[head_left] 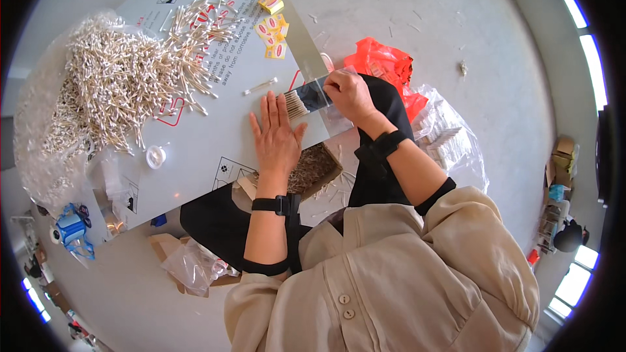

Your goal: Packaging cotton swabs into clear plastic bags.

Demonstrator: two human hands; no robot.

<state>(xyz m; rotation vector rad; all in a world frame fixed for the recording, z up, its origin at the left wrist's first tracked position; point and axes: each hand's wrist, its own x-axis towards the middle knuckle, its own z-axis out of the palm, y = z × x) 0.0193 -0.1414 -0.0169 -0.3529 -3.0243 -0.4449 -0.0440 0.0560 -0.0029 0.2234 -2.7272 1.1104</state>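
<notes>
1. Far L: big swab pile (124, 72) on the table (222, 132); white tub (156, 157) just below it.
2. L hand (276, 138): palm down, fingers slightly spread, thumb out wide. No grip seen; index tip right beside the pack, can't tell if touching.
3. Pack (315, 94): btwn the hands, long axis running L fingertips to R hand. Swab row (297, 105) at L end, nearer L hand.
4. R hand (350, 96): fingers curled, pinching pack's R end.
5. Red bag (385, 58): off table, near R hand.

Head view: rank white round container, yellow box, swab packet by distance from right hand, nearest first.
1. Swab packet, right at the right hand.
2. Yellow box, ahead, slightly left.
3. White round container, far left.
</notes>
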